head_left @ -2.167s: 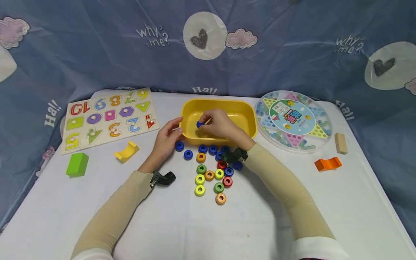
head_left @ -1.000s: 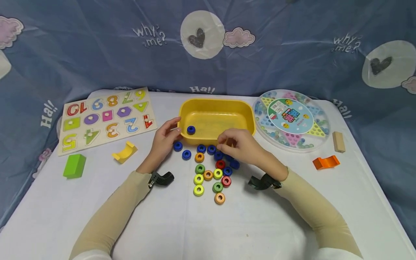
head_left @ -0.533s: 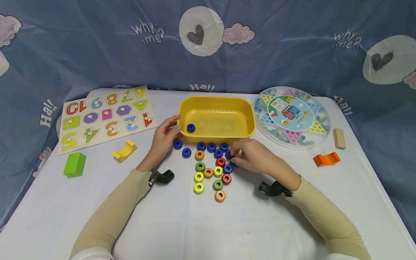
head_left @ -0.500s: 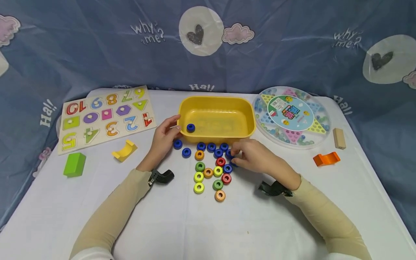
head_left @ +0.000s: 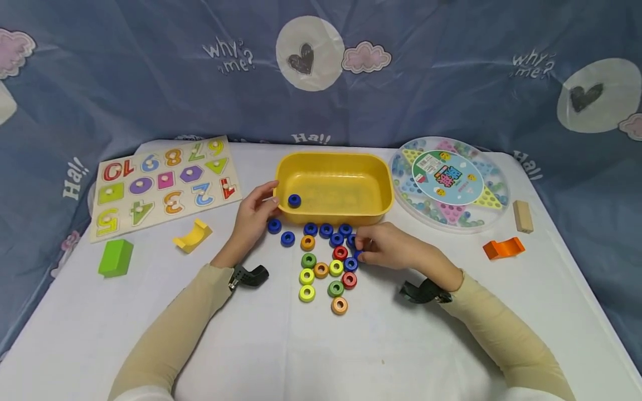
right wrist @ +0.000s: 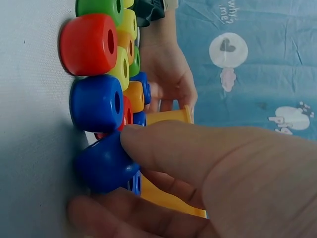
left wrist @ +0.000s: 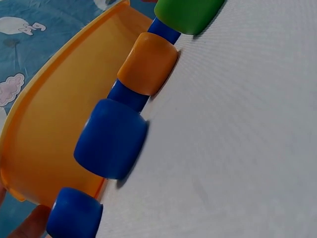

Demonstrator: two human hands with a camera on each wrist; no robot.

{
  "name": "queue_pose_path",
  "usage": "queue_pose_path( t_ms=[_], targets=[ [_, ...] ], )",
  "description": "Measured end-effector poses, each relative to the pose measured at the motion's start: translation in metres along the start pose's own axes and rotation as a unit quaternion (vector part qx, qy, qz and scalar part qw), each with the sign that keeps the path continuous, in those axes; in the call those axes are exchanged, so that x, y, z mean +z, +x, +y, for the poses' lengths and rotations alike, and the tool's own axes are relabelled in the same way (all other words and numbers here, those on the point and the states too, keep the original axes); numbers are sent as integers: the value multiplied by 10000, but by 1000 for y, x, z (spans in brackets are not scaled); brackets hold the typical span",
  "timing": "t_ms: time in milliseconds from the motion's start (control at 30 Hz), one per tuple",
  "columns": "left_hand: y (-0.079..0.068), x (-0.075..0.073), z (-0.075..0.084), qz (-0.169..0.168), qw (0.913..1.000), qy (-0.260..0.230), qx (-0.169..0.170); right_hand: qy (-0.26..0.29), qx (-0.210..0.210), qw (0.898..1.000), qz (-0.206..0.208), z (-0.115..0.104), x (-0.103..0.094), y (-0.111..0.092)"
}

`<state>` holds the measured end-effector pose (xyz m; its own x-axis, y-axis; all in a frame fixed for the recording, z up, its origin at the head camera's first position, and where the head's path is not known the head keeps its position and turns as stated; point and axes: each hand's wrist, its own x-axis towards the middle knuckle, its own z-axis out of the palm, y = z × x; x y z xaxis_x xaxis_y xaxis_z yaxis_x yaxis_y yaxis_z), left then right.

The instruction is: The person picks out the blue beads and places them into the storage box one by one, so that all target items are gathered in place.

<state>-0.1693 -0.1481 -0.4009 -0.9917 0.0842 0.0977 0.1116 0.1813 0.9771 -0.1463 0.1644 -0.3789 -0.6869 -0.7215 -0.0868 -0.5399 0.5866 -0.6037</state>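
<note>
Blue ring [right wrist: 105, 167], hole axis tilted from upright, clamped in right grip [head_left: 386, 245], left grip [head_left: 253, 214] apart, touching yellow basin [head_left: 336, 218]

Oblong yellow tub [head_left: 333, 219], one blue bead [head_left: 294, 201] inside at its near-left corner.
Before it, multicoloured holed beads [head_left: 321, 276] cluster; another blue bead [right wrist: 101, 166] tilts, pinched in the right hand [head_left: 388, 245].

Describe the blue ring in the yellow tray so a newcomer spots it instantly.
Find the yellow tray near the far edge of the table, then go to its end by the left hand. The blue ring sits in the near corner there, the only ring inside the tray.
</note>
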Motion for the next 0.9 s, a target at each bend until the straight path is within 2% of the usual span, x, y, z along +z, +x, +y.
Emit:
queue_pose_path(
  t_ms=[233,467,567,733,833,900],
  targets=[
    [1,2,1,-69,9998,-171,64,-44,172,9998,18,1,-1,-2],
    [2,2,2,-77,9997,-230,95,140,88,9998,-89,3,-5,-4],
    [3,0,2,-61,9997,-203,79,217,56,9997,-14,2,-11,-5],
    [7,-3,-13,14,9999,-122,74,332,-173,9982,462,1,-20,-5],
    [6,-3,-14,17,9999,-147,27,383,-350,9944,918,1,-23,-2],
    [2,-2,-7,-15,9999,-162,-19,458,-458,9901,1243,-1,-25,3]
  ],
)
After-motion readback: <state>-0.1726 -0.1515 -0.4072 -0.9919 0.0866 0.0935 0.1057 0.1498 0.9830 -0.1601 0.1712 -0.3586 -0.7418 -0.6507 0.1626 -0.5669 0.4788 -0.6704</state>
